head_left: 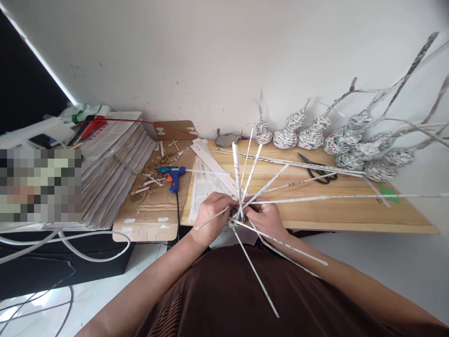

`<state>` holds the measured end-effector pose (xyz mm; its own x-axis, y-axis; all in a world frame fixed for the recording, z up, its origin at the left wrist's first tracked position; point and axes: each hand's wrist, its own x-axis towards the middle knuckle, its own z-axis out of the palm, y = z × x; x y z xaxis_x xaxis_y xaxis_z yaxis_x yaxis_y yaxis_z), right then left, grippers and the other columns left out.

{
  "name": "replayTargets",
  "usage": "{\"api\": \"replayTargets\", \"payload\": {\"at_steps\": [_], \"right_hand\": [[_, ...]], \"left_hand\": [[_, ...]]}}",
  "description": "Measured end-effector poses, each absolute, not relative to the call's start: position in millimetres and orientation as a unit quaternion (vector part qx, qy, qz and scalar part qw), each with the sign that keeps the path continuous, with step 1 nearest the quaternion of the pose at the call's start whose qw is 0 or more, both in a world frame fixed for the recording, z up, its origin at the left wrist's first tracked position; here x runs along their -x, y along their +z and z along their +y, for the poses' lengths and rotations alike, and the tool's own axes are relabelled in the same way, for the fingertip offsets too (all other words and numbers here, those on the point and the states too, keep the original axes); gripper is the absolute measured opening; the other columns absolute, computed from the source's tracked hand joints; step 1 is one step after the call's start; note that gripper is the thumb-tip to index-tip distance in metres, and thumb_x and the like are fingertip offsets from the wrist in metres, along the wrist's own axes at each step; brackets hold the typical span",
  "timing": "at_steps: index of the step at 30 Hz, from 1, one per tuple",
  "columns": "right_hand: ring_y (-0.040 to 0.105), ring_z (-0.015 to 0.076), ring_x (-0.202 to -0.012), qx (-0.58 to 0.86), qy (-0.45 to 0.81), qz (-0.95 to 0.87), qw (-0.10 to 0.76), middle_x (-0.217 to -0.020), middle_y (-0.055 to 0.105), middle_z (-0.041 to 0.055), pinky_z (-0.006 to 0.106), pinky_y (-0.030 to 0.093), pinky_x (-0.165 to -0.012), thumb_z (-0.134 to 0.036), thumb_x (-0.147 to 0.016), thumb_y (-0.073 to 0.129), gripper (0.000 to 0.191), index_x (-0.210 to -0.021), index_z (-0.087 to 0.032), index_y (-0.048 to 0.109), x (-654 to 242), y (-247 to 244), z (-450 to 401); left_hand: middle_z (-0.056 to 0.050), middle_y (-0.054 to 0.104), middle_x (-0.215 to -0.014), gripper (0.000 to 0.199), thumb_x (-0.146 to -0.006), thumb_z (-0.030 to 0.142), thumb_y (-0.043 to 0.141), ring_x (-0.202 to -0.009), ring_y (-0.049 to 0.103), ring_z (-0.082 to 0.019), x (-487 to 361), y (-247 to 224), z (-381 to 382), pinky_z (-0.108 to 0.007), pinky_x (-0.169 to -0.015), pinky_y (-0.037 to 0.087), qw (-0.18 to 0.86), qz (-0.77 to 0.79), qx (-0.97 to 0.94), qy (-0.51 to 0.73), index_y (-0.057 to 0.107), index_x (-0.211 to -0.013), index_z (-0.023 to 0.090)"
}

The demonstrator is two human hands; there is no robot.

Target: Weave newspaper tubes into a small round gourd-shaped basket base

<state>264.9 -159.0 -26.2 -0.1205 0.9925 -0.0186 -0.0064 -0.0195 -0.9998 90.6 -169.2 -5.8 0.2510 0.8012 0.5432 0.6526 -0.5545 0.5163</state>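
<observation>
Between my hands, at the near edge of the table, is a small woven paper base [233, 222] with several rolled-paper sticks [253, 169] fanning out of it. My left hand [214, 214] is closed on its left side, fingers curled against the weave. From the right, my right hand [267, 217] grips the base where the sticks meet, thumb and fingers pinched together. One long paper stick [315, 199] runs off to the right from that hand. The fingertips and much of the base are partly hidden behind the sticks.
Woven paper gourd shapes [312, 133] line the wall at the back right. Black scissors [321, 172] and loose paper sticks [298, 164] lie on the wooden table [351, 210]. A blue glue gun [175, 177] rests on cardboard [147, 228], beside stacked newspapers [112, 173].
</observation>
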Motion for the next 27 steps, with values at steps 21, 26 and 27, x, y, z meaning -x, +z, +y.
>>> {"api": "replayTargets", "payload": {"at_steps": [21, 26, 27], "right_hand": [[0.069, 0.0182, -0.073, 0.464, 0.528, -0.548, 0.453, -0.077, 0.074, 0.0023, 0.027, 0.053, -0.069, -0.018, -0.072, 0.065, 0.009, -0.077, -0.019, 0.072, -263, -18, -160], [0.067, 0.0175, -0.067, 0.468, 0.547, -0.515, 0.465, -0.073, 0.073, 0.0035, 0.026, 0.051, -0.063, -0.022, -0.07, 0.07, 0.007, -0.075, -0.017, 0.072, -263, -14, -160], [0.067, 0.0176, -0.067, 0.472, 0.544, -0.515, 0.464, -0.073, 0.073, 0.0036, 0.026, 0.051, -0.062, -0.022, -0.07, 0.07, 0.006, -0.074, -0.017, 0.071, -263, -14, -160]], "left_hand": [[-0.002, 0.075, -0.086, 0.014, -0.085, 0.01, 0.064, -0.085, 0.069, -0.017, -89, -7, -170, -0.03, -0.08, 0.054, 0.139, 0.481, -0.76, 0.414, 0.071, -0.087, 0.021], [-0.003, 0.073, -0.089, 0.016, -0.086, 0.009, 0.061, -0.086, 0.067, -0.017, -86, -9, -173, -0.029, -0.079, 0.054, 0.121, 0.484, -0.773, 0.392, 0.069, -0.09, 0.021], [-0.003, 0.073, -0.089, 0.016, -0.086, 0.009, 0.06, -0.086, 0.067, -0.017, -86, -11, -173, -0.029, -0.08, 0.054, 0.119, 0.486, -0.772, 0.393, 0.068, -0.09, 0.022]]}}
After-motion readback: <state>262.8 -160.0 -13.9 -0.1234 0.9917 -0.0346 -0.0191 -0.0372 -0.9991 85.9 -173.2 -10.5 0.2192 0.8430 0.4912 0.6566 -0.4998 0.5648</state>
